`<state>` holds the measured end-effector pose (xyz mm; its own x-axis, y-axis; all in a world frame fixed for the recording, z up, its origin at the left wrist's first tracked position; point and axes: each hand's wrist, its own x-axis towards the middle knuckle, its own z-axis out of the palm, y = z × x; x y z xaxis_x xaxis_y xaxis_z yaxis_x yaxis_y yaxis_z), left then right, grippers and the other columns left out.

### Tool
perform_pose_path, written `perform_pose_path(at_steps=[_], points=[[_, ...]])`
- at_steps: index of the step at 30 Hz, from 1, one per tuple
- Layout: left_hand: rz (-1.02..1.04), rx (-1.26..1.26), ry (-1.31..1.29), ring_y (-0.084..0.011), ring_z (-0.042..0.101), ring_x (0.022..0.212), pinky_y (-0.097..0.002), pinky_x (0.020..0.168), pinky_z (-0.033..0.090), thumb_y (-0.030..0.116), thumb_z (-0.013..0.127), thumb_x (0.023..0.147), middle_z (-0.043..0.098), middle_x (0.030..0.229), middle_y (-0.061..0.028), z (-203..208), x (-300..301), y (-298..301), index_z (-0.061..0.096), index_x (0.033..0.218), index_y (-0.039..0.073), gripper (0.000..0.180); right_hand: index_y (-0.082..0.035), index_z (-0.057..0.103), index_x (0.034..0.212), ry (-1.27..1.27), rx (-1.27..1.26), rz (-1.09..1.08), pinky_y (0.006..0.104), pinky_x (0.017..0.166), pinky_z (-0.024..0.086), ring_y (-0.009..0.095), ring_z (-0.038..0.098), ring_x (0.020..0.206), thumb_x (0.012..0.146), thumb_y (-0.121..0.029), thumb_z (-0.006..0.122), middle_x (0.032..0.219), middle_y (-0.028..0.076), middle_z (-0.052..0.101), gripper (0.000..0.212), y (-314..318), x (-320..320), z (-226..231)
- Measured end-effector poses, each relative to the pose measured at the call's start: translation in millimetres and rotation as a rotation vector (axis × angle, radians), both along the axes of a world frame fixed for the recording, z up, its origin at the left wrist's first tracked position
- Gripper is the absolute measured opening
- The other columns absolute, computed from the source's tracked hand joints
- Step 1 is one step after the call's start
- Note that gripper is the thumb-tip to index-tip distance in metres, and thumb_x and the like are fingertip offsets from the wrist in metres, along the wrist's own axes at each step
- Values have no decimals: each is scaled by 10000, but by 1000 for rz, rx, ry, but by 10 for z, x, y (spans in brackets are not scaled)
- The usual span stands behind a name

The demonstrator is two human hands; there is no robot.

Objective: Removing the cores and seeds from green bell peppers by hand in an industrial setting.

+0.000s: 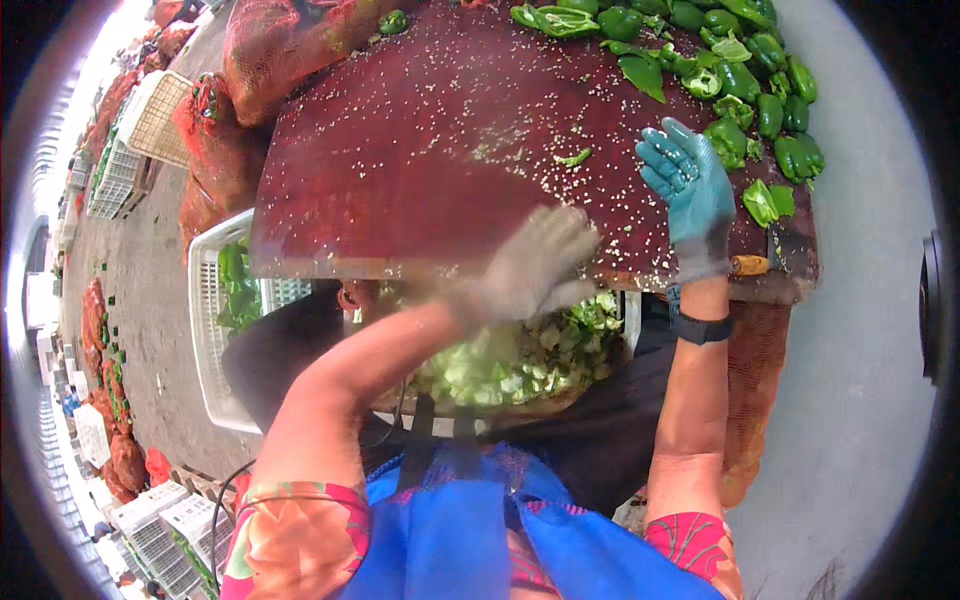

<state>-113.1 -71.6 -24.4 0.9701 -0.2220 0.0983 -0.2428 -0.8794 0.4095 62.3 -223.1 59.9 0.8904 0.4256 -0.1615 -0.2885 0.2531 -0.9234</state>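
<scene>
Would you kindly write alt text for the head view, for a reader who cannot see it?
A person's grey-gloved left hand, motion-blurred, is at the near edge of a seed-strewn dark red board above a bin of green trimmings, while the blue-gloved right hand rests open beside a pile of green peppers.

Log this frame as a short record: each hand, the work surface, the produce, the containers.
left hand: grey glove, motion-blurred at the board's near edge; grip unclear
right hand: blue glove, fingers spread flat on the board, holding nothing
board: dark red, strewn with pale seeds
green peppers: heaped at the board's far right corner
pepper scraps: in a tub under the near edge
white crate: left, holds greens
</scene>
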Motion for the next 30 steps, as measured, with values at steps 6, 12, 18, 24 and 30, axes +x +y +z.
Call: perform_pose_path(at_steps=[6, 12, 18, 24, 30], points=[[-30, -145, -288, -421, 418, 1364, -531, 1165, 314, 308, 610, 945, 494, 1416, -212, 52, -69, 551, 610, 1271, 65, 407, -11, 568, 1373, -17, -36, -148, 378, 952, 514, 252, 679, 1110, 1073, -419, 368, 1277, 156, 669, 544, -303, -43, 130], [1583, 246, -97, -420, 388, 1388, -565, 1124, 308, 570, 430, 984, 465, 1462, -203, -269, -32, 2809, 536, 1353, 113, 597, -24, 531, 1431, 60, 29, -173, 372, 957, 522, 271, 654, 1178, 1060, -473, 407, 1333, 159, 648, 596, -610, 17, 21], [1124, 271, -42, -404, 370, 1410, -538, 1148, 282, 562, 447, 979, 442, 1483, -230, -290, 546, 3042, 487, 1412, 81, 648, -30, 566, 1397, 22, 35, -164, 382, 953, 526, 278, 665, 1160, 1061, -449, 422, 1287, 155, 673, 556, -623, -16, -6], [277, 276, -195, -418, 356, 1416, -523, 1156, 298, 472, 462, 1018, 426, 1500, -238, 51, 1313, 2024, 524, 1386, 53, 561, -32, 575, 1382, 41, 0, -213, 362, 917, 536, 266, 678, 1125, 1065, -443, 410, 1275, 151, 679, 544, -524, -3, 106], [-35, 148, -89, -449, 298, 1464, -523, 1221, 214, 536, 502, 983, 360, 1559, -277, -258, 1395, 920, 420, 1484, -14, 748, -23, 570, 1370, -46, 52, -223, 376, 927, 541, 260, 687, 1090, 1065, -447, 413, 1243, 147, 687, 545, -513, 59, 94]])
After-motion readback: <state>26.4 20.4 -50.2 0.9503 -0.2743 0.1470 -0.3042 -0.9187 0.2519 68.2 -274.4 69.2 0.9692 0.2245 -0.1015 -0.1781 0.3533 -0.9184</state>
